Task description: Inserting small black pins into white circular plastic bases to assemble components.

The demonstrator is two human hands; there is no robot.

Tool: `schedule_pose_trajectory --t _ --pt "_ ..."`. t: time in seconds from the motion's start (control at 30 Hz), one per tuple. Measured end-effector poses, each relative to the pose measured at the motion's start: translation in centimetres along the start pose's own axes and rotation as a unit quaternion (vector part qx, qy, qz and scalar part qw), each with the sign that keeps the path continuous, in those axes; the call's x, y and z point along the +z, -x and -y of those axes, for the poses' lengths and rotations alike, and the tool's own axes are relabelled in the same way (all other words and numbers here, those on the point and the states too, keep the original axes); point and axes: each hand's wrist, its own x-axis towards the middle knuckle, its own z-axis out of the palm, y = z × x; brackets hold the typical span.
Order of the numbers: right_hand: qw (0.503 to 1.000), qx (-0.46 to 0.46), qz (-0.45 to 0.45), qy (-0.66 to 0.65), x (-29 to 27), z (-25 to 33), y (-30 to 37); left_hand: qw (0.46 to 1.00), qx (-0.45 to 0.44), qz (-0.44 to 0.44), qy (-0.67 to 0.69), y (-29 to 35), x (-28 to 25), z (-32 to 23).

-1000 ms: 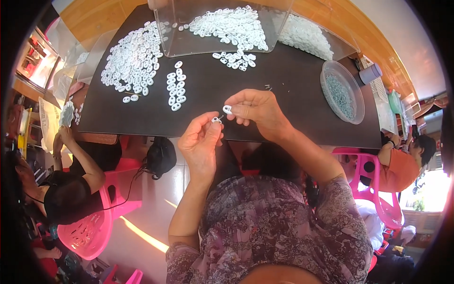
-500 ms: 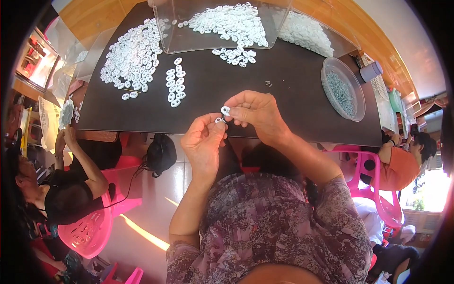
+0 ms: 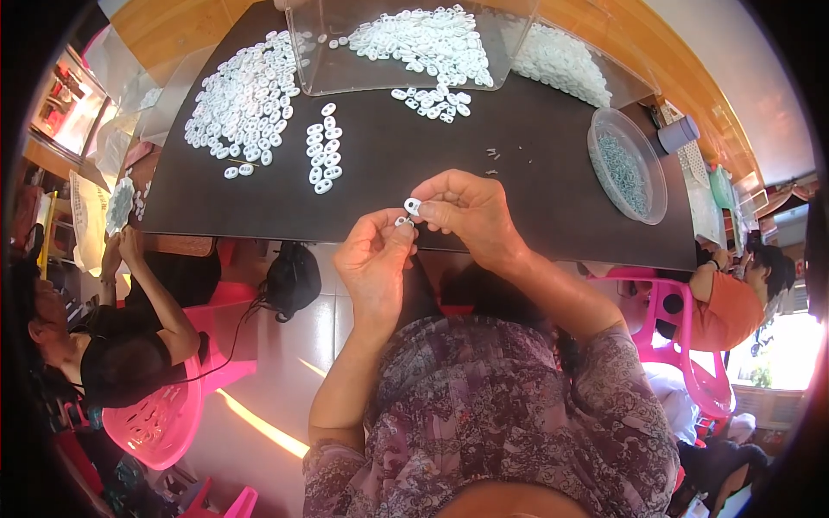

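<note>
Both of my hands meet in front of me, over the near edge of the dark table. In my left hand [image 3: 376,263], thumb and fingertips pinch a small white oval piece [image 3: 401,222] with holes. A similar white piece [image 3: 413,207], its round hole showing, is pinched by my right hand [image 3: 475,220] just above and beside the first. A thin dark bit shows between the two pieces, too small to name. Left of my hands, several finished-looking white oval pieces [image 3: 324,160] lie in a double row. A few small metal screws [image 3: 492,154] lie beyond my right hand.
A large heap of white pieces [image 3: 237,104] covers the table's left side. Clear bins [image 3: 397,91] with more pieces stand at the back. At right sit a round clear tub [image 3: 661,203] of screws and a purple-grey cup [image 3: 678,131]. People sit left and right on pink chairs [image 3: 164,423].
My hands hold the same two white pieces in nearly the same place. The right-hand piece looks slightly turned, and the whole view has shifted a little.
</note>
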Motion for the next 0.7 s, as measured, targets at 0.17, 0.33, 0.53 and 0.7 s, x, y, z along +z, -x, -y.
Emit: schedule_pose_trajectory --t 0.17,0.33,0.53,0.7 --pt "1.000 -0.013 -0.001 0.000 0.08 -0.46 0.01 1.000 -0.003 -0.004 -0.003 0.00 0.10 0.08" --pt "1.000 -0.018 -0.006 0.008 0.34 -0.01 0.05 1.000 0.000 -0.002 -0.010 0.03 0.12 0.27" --pt "0.999 -0.036 -0.004 0.018 0.52 -0.48 0.34 0.999 0.031 0.023 0.014 -0.01 0.04 0.70" --pt "0.999 -0.046 -0.015 0.005 0.91 -0.67 0.50 0.998 0.052 0.018 0.027 0.01 0.16 0.65"
